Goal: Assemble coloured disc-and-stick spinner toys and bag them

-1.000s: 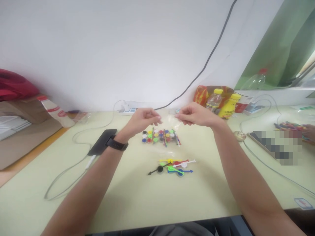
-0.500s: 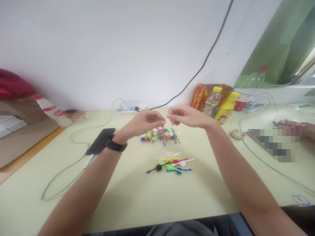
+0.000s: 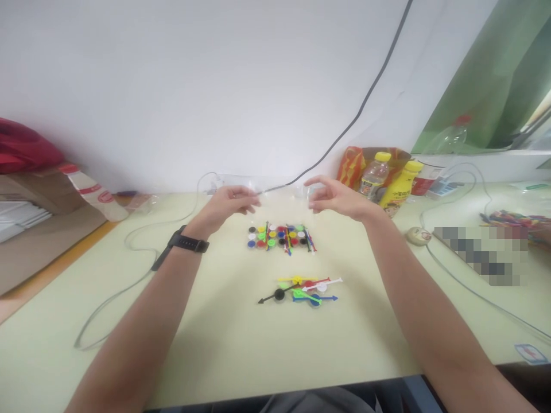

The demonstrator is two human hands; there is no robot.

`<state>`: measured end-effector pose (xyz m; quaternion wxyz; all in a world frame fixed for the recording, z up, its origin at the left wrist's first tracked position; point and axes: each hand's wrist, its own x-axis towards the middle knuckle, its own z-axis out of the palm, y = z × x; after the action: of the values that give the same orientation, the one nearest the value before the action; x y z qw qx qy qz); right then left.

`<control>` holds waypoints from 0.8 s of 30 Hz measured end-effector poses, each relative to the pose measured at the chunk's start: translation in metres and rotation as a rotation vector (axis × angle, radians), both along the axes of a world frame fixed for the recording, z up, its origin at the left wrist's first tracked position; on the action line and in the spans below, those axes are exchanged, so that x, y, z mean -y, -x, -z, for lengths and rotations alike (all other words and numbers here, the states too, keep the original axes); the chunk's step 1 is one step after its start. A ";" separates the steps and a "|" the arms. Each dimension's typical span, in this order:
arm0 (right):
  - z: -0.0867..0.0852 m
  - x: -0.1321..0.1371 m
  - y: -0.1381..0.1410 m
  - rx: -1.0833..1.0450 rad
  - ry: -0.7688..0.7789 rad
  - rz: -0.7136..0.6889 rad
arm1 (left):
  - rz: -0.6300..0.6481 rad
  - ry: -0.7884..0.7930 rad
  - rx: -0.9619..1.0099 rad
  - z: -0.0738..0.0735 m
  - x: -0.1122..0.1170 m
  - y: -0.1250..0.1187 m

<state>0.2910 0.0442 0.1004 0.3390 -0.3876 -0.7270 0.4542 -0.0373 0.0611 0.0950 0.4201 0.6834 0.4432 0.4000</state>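
A clear plastic bag, faint and blurred, spans the gap between my two hands above the back of the table. On its left side, my left hand, with a black watch on the wrist, pinches the film. At the other side my right hand has its thumb and lower fingers closed at the film, its index finger raised. Below them lie rows of coloured round discs with bundled arrow pointers among them. Closer to me is a loose group of assembled arrow spinners in black, green, blue, white, red and yellow.
A dark phone on a white cable sits partly behind my left wrist. Yellow-capped bottles stand at the back right. A white bottle leans at the left. A grey cable hangs across the wall.
My hands have moved apart, the left one going left and the right one slightly up. Clear film now shows between them, and the discs below are less covered.
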 end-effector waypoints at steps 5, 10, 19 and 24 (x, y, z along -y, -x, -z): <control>0.017 -0.017 0.007 0.011 -0.172 0.426 | 0.111 0.028 0.022 -0.004 0.005 -0.003; 0.018 -0.021 0.015 -0.039 -0.121 0.490 | 0.078 -0.001 0.059 -0.004 0.008 -0.010; 0.000 -0.006 0.019 -0.393 0.176 0.079 | -0.015 -0.091 0.141 0.002 0.008 -0.023; -0.011 0.008 0.022 -0.335 0.267 -0.203 | -0.050 -0.132 0.255 0.007 0.021 -0.054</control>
<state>0.2694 0.0357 0.1110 0.3533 -0.2731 -0.6292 0.6362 0.0164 0.0403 0.0876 0.4170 0.6420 0.3760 0.5220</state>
